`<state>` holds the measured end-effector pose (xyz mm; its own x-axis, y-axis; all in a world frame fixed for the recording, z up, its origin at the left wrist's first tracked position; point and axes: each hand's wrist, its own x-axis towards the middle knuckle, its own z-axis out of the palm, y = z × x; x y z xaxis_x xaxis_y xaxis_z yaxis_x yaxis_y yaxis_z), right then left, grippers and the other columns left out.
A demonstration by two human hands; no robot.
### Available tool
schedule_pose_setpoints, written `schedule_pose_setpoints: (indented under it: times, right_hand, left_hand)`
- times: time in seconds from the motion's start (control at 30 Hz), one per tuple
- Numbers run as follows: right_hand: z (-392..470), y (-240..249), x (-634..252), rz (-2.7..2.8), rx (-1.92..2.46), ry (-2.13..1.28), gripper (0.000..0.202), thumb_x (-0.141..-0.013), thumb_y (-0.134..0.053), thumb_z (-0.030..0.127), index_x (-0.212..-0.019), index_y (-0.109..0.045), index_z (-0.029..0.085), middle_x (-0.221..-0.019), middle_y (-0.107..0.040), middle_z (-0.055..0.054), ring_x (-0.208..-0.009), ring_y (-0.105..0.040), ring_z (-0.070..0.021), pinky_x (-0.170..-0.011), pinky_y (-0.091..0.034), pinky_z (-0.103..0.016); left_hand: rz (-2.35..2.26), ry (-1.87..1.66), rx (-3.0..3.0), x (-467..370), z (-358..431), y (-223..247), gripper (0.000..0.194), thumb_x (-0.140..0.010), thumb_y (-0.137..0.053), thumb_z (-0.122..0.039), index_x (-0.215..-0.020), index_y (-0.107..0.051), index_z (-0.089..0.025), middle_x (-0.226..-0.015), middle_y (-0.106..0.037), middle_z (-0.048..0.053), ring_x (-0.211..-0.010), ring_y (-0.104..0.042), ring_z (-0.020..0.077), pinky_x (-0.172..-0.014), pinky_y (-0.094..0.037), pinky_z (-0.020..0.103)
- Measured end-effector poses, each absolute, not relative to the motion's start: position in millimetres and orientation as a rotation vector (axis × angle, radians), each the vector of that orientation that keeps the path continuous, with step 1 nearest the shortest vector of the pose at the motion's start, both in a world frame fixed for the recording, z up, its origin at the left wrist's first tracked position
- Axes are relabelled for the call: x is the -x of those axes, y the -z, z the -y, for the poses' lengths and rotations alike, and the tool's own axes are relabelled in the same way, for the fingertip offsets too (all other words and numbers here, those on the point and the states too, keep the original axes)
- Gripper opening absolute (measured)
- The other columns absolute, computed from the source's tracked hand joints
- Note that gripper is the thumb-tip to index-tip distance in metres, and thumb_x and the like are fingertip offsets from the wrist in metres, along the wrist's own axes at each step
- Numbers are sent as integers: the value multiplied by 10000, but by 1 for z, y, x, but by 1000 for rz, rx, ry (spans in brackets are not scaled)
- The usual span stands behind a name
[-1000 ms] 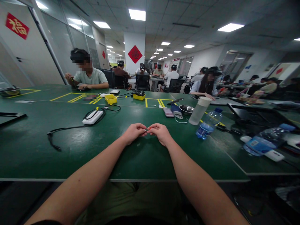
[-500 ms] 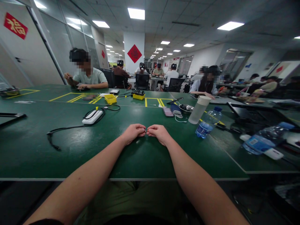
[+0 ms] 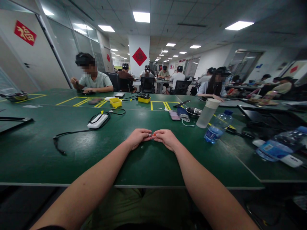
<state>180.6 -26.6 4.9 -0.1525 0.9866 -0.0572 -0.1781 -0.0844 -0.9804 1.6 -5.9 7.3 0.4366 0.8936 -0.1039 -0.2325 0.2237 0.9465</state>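
Note:
Over the green table, my left hand and my right hand meet at the fingertips, both pinched closed. Between the left fingers shows a small silvery piece, too tiny to name. A small orange piece peeks out from the right thumb and forefinger. Whether the two pieces touch or are joined I cannot tell; the fingers cover most of them.
Left of my hands lies a white power bank with a black cable. To the right stand a frosted cup and a water bottle. Yellow boxes and a metal bowl sit farther back. A person sits across.
Both hands stay together, and their fingertips have parted slightly, so the orange and silvery pieces now show. The whole view has shifted a little, with things appearing farther right and lower.

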Motion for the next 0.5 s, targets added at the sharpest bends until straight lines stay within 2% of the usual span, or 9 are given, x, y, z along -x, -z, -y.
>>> schedule_pose_setpoints:
  times: [0.17,0.37,0.5]
  right_hand:
    - [25,-4,-181,1143,1038,-1429,97,-721,-637,68,-806,-649,114,-830,-698,-100,-744,-697,-177,-688,-571,-269]
    - [24,-3,-181,1149,1008,-1422,112,-709,-667,101,-816,-644,121,-775,-691,-74,-691,-687,-160,-638,-567,-253]
    - [25,-2,-181,1163,982,-1424,132,-678,-707,119,-795,-647,123,-719,-679,-51,-679,-685,-157,-634,-562,-241]
  left_hand:
    - [-761,-886,-1112,-2,10,-10,237,-742,-628,-30,-972,-638,-88,-934,-697,125,-880,-678,169,-908,-508,298]
    - [-795,-898,-1168,-2,9,-9,315,-742,-647,-60,-1051,-615,-106,-840,-688,99,-774,-683,156,-766,-559,271]
    - [-765,-911,-1147,-3,7,-6,215,-753,-615,-53,-965,-629,-93,-841,-677,108,-774,-680,163,-768,-559,285]
